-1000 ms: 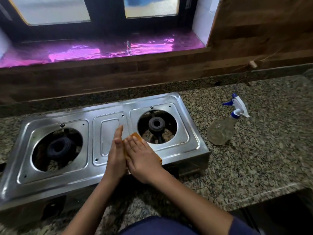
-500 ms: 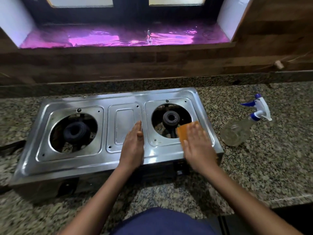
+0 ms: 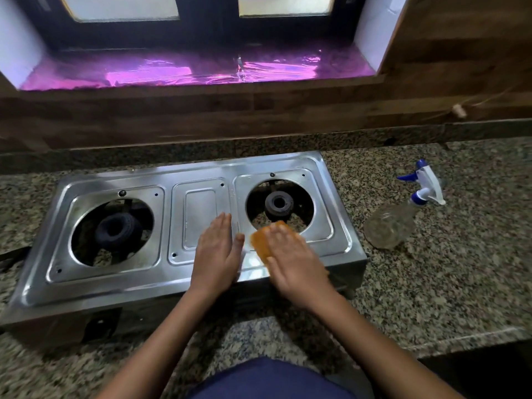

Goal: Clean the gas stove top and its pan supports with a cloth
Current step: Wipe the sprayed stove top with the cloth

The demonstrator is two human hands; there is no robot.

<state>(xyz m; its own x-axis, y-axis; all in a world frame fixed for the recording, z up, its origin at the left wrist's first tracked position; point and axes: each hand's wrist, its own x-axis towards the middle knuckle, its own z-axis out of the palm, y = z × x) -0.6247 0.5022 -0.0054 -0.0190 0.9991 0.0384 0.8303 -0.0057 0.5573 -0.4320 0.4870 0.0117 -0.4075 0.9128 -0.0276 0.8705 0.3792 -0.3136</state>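
a: right hand [image 3: 298, 264] first. yours, palm down on the orange cloth [image 3: 260, 240], fingers stretched out and lying across it. nothing curled round it that shows, though the hand is blurred.
b: where's the cloth?
a: on the stove top [image 3: 331, 226], front right part, at the near rim of the round opening that holds the right burner [image 3: 278, 203]. its far corner pokes out past your fingertips toward that burner.
b: and the left?
a: left hand [image 3: 216, 254] lies flat on the steel just beside the cloth, fingers straight and close together, pointing away from you. it holds nothing. fingertips reach the near right corner of the centre panel [image 3: 200, 214]. thumb is close to the cloth's edge; touching or apart, can't tell.
b: rest of the stove?
a: left burner [image 3: 115, 230] sits in its own opening, well apart from both hands. the stove stands on a speckled granite counter [image 3: 460, 283].
b: anything else?
a: spray bottle [image 3: 391, 226], clear, with a white and blue trigger head, lying on its side on the counter right of the stove, near but apart. pink foil [image 3: 201, 73] shines at the back, above a wooden wall [image 3: 288, 116].
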